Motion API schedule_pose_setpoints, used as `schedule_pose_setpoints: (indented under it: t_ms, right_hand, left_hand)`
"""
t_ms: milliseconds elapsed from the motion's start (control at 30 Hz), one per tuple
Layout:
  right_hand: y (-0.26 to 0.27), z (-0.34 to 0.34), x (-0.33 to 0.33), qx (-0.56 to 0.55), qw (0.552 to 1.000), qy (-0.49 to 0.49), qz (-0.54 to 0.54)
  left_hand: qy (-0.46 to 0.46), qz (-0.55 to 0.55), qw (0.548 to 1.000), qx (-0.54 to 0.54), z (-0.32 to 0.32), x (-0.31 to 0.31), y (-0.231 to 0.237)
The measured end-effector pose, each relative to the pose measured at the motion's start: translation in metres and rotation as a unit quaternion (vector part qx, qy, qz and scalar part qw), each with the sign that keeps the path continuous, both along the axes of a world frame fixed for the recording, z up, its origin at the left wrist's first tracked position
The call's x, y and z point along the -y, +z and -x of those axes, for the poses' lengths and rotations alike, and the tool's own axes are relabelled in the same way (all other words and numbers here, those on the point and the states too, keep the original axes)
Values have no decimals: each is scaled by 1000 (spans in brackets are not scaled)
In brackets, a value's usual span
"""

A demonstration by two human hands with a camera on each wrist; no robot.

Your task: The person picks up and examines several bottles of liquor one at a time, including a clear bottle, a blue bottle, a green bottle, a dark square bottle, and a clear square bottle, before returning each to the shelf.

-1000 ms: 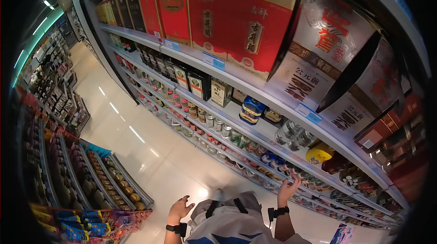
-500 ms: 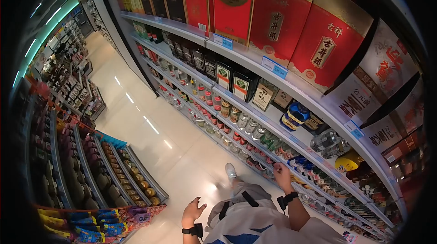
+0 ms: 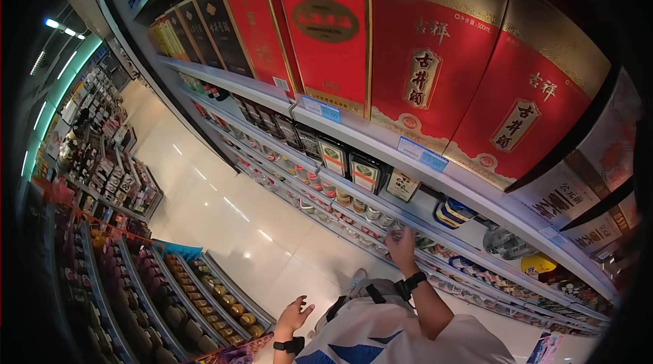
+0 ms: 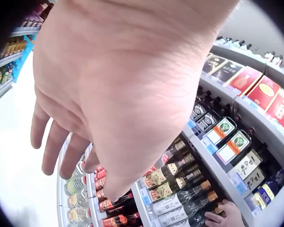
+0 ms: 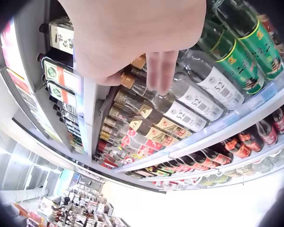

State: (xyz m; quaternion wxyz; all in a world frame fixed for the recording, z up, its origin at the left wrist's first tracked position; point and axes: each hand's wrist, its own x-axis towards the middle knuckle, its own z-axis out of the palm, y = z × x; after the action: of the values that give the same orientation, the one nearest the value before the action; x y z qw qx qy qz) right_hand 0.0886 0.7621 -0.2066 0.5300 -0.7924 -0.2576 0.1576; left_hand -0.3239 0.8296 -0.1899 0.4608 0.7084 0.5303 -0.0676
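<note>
Bottles (image 5: 185,115) stand just beside the right hand (image 5: 137,33), its grip wide, two fingers straight before their necks

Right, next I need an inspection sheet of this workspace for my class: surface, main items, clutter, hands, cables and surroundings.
Surface: white shelf with a price strip along its front edge.
Main items: clear bottles labelled "52", side by side.
Clutter: green-labelled bottles close beside them.
Hands: right hand at the clear bottles, grip unclear; left hand held out over the aisle, open and empty.
Cables: nothing seen; each wrist wears a black band.
Surroundings: red boxes on a higher shelf, glossy tiled floor, gold-topped items across the aisle.
</note>
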Motion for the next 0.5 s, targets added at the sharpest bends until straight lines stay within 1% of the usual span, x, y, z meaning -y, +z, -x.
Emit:
schedule_pose_setpoints:
  t_ms: [33,100,133,167,233,300,333,367,433,467,500]
  right_hand:
    - [-2,3,-7,-9,1000,-6,-1]
    - [-2,0,-27,163,985,-28,47]
    - [-4,1,-36,128,988,-50,74]
    - [-7,-1,-43,127,988,-45,71]
    - [-4,-6,-54,-38,994,-51,92]
    - [-12,-11,-64,-68,992,-47,91]
    - [-25,-13,-69,29,997,-63,19]
    - [-38,-15,-69,49,996,-67,8]
    - [-60,-19,-70,89,993,-76,-15]
    - [-68,-19,-74,106,988,-102,-38]
    - [-64,-19,-79,126,982,-128,-63]
  left_hand:
    - [-19,14,1000,-13,1,-8,1]
    - [-34,4,999,-28,-7,-23,7]
    - [-13,25,999,20,-12,-28,18]
    - [9,44,997,67,-16,-35,28]
    - [23,34,996,78,-19,-44,38]
    - [27,21,996,88,-19,-54,43]
    - [31,11,996,80,-19,-57,41]
    - [32,11,997,76,-19,-60,37]
    - [30,4,991,133,-16,-60,31]
    - [62,25,985,158,-18,-60,30]
    - [61,25,985,158,-20,-61,31]
